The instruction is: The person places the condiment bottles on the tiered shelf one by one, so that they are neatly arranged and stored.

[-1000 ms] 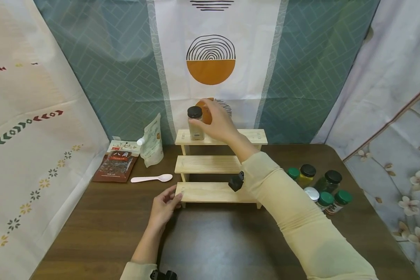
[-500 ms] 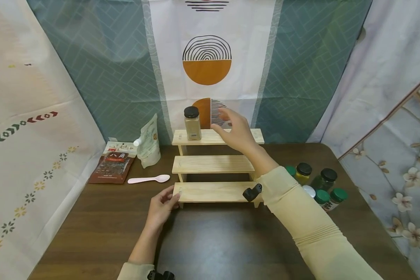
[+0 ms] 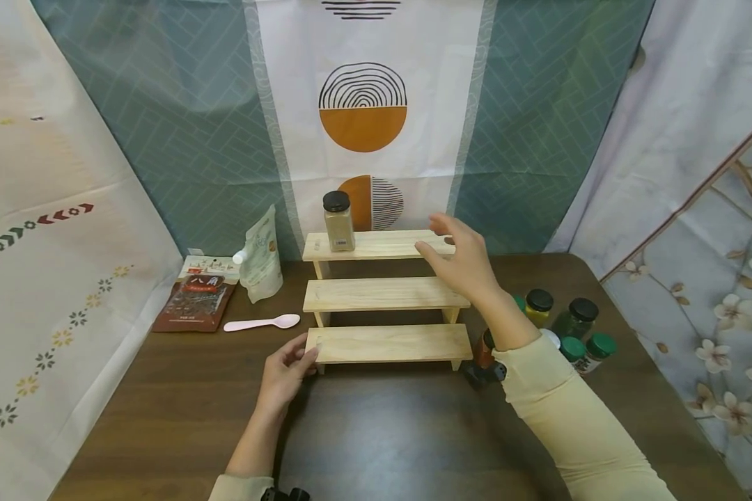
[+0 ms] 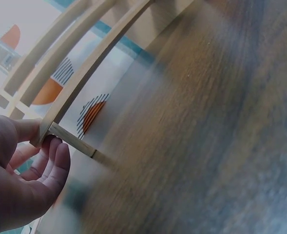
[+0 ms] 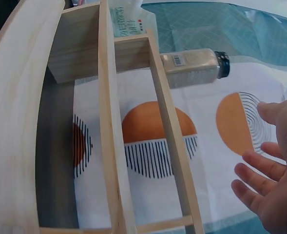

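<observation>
A three-tier wooden shelf rack [image 3: 388, 342] stands in the middle of the table. On the left end of its top tier a glass spice jar [image 3: 340, 224] with a black lid and pale contents stands upright. My left hand [image 3: 283, 376] pinches the left end of the bottom tier; in the left wrist view its thumb lies above the board and its fingers curl beneath. Over the right end of the top tier hovers my right hand [image 3: 466, 261], fingers relaxed and apart, holding nothing. In the right wrist view this hand [image 5: 275, 170] is well clear of the jar [image 5: 192, 67].
Several spice jars [image 3: 575, 319] with green, black and white lids stand on the right, partly behind the right forearm. A reddish jar [image 3: 484, 351] shows beside the rack. To the left are a brown packet [image 3: 196, 300], a spouted pouch [image 3: 262, 261] and a pink spoon [image 3: 263, 323].
My right hand has released the spice jar on the top tier and moved right, away from it. The left hand keeps its grip on the rack. The head view has shifted slightly.
</observation>
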Demonstrator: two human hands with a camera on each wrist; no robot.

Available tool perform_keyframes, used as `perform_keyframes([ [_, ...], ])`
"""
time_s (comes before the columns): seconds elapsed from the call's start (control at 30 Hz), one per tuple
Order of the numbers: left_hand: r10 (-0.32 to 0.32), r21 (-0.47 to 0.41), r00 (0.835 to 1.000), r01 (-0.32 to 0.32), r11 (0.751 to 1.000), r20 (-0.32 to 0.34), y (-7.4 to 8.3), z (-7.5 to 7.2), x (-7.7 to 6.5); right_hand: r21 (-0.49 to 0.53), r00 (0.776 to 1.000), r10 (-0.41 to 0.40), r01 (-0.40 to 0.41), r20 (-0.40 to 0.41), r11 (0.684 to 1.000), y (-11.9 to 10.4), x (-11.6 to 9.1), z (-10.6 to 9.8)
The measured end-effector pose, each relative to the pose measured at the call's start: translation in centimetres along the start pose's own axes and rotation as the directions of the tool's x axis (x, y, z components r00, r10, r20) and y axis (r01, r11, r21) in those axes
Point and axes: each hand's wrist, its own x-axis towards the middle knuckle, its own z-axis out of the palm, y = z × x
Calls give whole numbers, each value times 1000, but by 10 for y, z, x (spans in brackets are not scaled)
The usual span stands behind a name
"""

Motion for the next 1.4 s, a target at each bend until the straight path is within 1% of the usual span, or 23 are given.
perform_keyframes([
  [0.1,-5,-1,1000,5,1000,0,1,0,0,-16,1000,-3,3,7,1000,2,-11,-7],
  [0.23,-6,-2,1000,6,1000,3,1,-1,-1,-52,1000,-23,23,-3,998,11,-22,-16],
  [0.43,-4,-4,1000,4,1000,-1,2,-1,-3,-85,998,-62,59,-33,995,27,-33,-30],
  [0.57,1,-3,1000,-1,1000,-5,2,0,-2,-104,995,-89,85,-35,991,34,-40,-41],
  [0.8,6,-1,1000,-6,1000,-12,2,1,-2,-135,999,-45,48,23,990,45,-53,-58],
  [1.13,4,2,1000,-4,1000,1,4,1,0,-209,998,-32,44,62,977,79,-70,-78],
  [1.27,0,4,1000,0,1000,-5,2,0,0,-245,993,-11,40,116,969,89,-76,-82],
  [1.4,-1,5,1000,1,1000,-4,0,0,0,-268,984,44,4,173,963,95,-82,-86],
])
